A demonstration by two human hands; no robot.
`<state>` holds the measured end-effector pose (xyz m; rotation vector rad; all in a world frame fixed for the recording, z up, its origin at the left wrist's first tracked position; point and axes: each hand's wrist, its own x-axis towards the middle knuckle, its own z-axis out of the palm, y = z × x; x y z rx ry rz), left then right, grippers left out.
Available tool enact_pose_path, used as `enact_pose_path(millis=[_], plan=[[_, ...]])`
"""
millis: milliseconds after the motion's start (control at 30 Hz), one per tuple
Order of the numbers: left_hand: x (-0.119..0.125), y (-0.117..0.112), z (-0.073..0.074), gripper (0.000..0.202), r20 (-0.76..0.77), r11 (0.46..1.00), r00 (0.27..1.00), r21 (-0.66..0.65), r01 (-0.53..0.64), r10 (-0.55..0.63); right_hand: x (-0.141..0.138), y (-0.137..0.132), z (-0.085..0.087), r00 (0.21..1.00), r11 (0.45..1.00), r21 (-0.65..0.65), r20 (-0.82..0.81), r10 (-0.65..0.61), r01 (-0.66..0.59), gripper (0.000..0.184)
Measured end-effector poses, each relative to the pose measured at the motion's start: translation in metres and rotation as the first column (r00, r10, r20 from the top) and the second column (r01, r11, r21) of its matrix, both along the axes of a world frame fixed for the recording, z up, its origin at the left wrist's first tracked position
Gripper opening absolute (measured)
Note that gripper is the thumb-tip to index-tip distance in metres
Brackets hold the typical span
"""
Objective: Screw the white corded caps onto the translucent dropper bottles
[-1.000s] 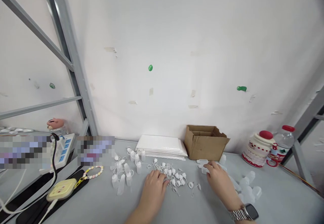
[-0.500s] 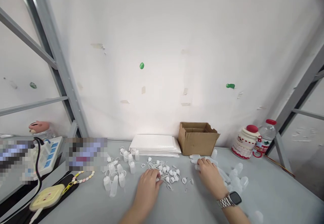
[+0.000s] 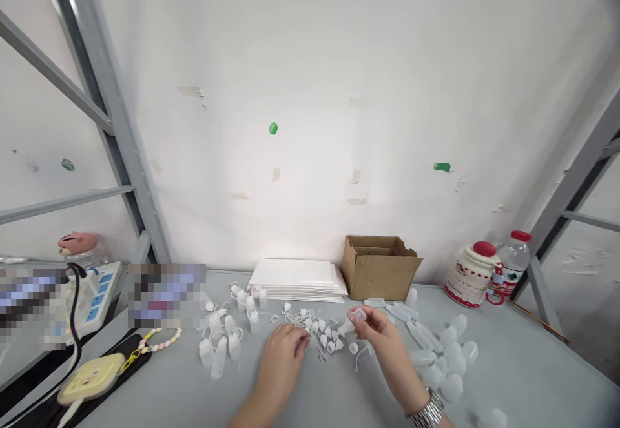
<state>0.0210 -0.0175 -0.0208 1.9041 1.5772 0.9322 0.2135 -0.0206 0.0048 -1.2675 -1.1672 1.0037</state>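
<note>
My right hand [image 3: 382, 337], a metal watch band on its wrist, pinches a small translucent plastic bottle [image 3: 357, 314] above the table. My left hand [image 3: 283, 357] rests at the near left edge of a pile of white caps with loop straps [image 3: 327, 332]. Its thumb and fingers are pressed together; what lies between them is hidden. Left of this pile stand several small bottles with white caps [image 3: 234, 345] on, one lying tilted. More translucent bottles without caps [image 3: 453, 358] lie scattered right of my right hand.
A stack of white padded envelopes [image 3: 296, 276] and an open cardboard box [image 3: 380, 276] sit against the wall. At the right are a decorated jar [image 3: 469, 276] and a red-capped bottle [image 3: 514, 257]. A power strip [image 3: 99, 299], cable and yellow case [image 3: 92, 377] lie at left.
My right hand has lifted a bottle from the right-hand bottles and moved left and nearer, beside the cap pile. My left hand has barely moved; its fingertips stay at the pile.
</note>
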Motion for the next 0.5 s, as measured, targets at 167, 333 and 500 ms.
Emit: enact_pose_path(millis=[167,333,500], plan=[[0.000,0.005,0.000,0.017,0.218,0.996,0.975,-0.092,-0.014,0.034,-0.011,-0.006,-0.004,0.987,0.996,-0.080,-0.154,-0.050,0.038,0.026],[-0.001,0.010,0.002,0.020,0.497,0.977,0.866,-0.207,0.051,0.060,-0.016,-0.006,-0.006,0.945,0.994,-0.077,-0.323,0.051,-0.080,0.029],[-0.001,0.011,0.006,0.026,0.657,0.964,0.749,-0.247,0.100,0.090,-0.020,-0.007,-0.010,0.923,0.982,-0.035,-0.348,0.164,-0.188,0.028]])
